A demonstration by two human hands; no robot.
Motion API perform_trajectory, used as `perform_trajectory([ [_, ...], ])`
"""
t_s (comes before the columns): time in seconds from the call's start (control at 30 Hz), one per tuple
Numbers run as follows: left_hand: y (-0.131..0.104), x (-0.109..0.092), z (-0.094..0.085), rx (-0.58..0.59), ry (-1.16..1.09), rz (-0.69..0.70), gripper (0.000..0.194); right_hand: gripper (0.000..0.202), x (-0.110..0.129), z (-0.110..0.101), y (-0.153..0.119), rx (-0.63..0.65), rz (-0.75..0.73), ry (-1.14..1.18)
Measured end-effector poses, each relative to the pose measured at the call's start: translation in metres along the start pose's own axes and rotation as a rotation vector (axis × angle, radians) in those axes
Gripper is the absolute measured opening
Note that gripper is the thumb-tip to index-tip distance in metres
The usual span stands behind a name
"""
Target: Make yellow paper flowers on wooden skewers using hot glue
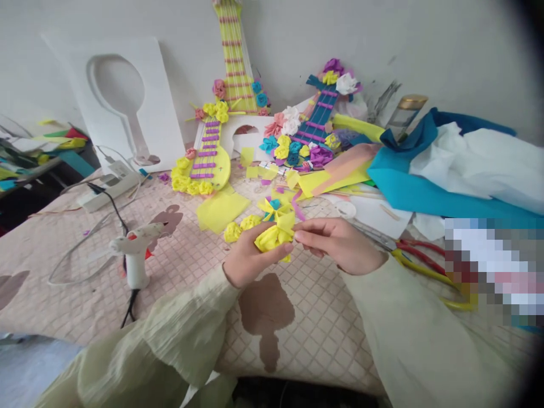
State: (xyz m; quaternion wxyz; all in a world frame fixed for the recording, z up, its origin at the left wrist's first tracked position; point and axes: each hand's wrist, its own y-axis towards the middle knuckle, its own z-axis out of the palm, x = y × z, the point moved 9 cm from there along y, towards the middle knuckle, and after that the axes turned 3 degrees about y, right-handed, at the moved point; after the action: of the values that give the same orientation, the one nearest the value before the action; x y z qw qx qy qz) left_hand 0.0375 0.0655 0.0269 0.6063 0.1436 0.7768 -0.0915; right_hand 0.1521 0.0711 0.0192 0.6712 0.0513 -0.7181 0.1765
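Note:
A yellow paper flower (271,238) is held in my left hand (250,258), with the thumb across its lower side and the fingers behind it. My right hand (334,242) pinches the flower's right edge between thumb and forefinger. Just behind my left hand, yellow paper roses (233,232) lie on the table. Beyond the held flower sits a yellow star-shaped paper piece (272,208) with a bit of blue. A flat yellow sheet (221,209) is farther back to the left.
A white glue gun (136,260) stands at the left near a power strip (111,186). Scissors (420,258) lie right of my right hand. Flower-covered paper guitars (208,153) and a white cut-out board (164,102) lean at the back. Blue cloth (395,175) is heaped at the right.

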Motion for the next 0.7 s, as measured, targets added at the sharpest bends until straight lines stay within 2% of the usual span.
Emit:
perform_trajectory([
  [0.23,-0.009,0.018,-0.005,-0.151,-0.247,-0.029,0.028,0.022,0.01,-0.004,-0.004,-0.166,-0.111,-0.187],
  [0.43,-0.013,0.021,-0.006,-0.158,-0.23,-0.014,0.023,0.015,0.018,-0.003,-0.011,-0.273,-0.216,-0.348],
  [0.7,-0.016,0.019,-0.009,-0.183,-0.179,-0.007,0.019,0.009,0.022,0.002,-0.017,-0.331,-0.268,-0.414],
])
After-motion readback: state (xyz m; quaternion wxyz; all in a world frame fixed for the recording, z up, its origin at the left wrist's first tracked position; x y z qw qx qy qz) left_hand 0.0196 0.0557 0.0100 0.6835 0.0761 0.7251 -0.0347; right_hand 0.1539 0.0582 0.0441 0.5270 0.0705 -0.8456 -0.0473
